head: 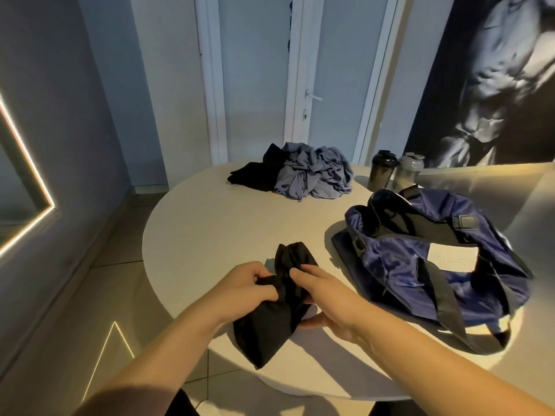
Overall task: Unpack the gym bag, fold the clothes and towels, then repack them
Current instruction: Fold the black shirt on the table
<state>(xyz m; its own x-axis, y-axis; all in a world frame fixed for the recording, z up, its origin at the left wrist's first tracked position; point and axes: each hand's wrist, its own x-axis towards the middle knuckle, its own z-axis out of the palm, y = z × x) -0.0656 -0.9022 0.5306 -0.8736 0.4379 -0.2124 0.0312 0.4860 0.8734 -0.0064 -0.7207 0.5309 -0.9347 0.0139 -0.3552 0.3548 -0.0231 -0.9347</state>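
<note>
Looking down, I see the round pale surface point(210, 223) fill most of the view. Its left edge curves away above the tiled floor point(120, 283), and its near edge runs beneath both my forearms. A broad bare stretch lies mid-surface, between the pile at the far side, the bag at right and my hands. Behind stand a white door point(330, 70) and, at right, a large black-and-white poster point(495, 79). A lit strip point(30, 175) angles across the left wall.

The navy gym bag point(420, 265) lies on the right side, its mouth gaping, with one black strap trailing to the near right edge. Crumpled grey-blue clothes point(312, 175) sit near the far edge, a black piece point(255, 175) touching them on the left.

A black garment point(270, 319) hangs bunched close to the near-left edge. My left hand point(240, 289) grips it with curled fingers, and my right hand point(327, 298) clasps it, fingers over, thumb beneath. Two shaker bottles point(393, 172) stand side by side just behind the bag.
</note>
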